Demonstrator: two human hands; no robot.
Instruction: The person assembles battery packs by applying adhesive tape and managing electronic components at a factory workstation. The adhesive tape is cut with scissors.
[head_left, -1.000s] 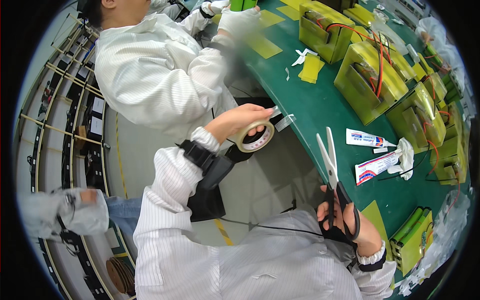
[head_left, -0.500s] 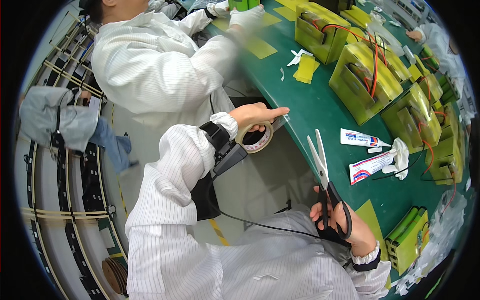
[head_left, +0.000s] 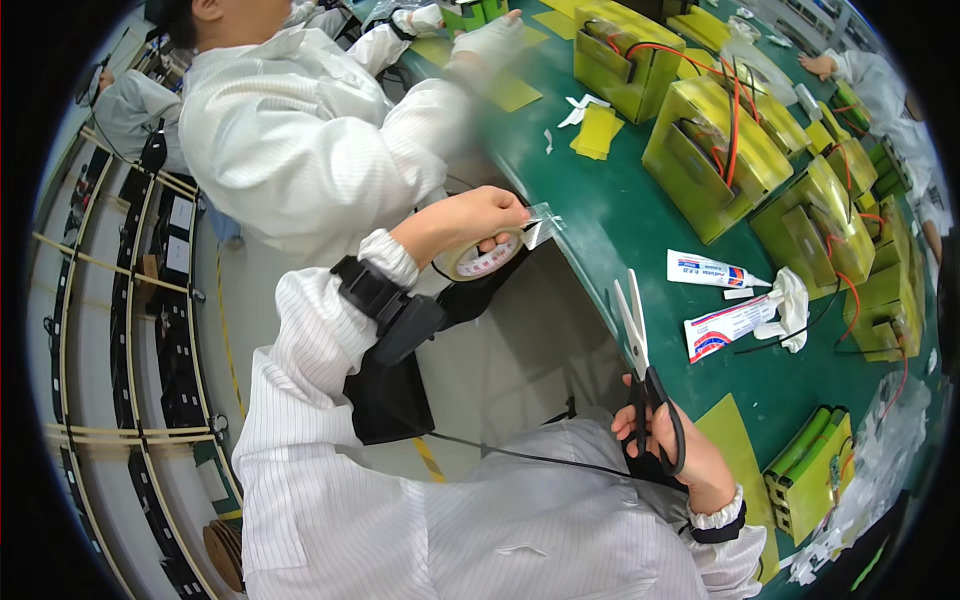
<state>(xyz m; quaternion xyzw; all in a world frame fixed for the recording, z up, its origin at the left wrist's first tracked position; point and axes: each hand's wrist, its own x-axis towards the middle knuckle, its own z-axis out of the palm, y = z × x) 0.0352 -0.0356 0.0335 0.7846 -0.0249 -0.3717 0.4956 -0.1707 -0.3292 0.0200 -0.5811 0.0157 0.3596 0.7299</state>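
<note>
Red lettering (head_left: 490, 262) marks the tape roll (head_left: 470, 267) gripped by left fingers (head_left: 510, 209), while right fingers (head_left: 625, 421) hold scissors (head_left: 638, 347) near printed tubes (head_left: 727, 326).

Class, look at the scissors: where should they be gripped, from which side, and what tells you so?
The scissors are probably best gripped by the black handles, coming from the person's own side, where the right hand holds them. The loops give fingers a hold, while the metal blades stand apart and point away from the body, so gripping there seems riskier.
</note>
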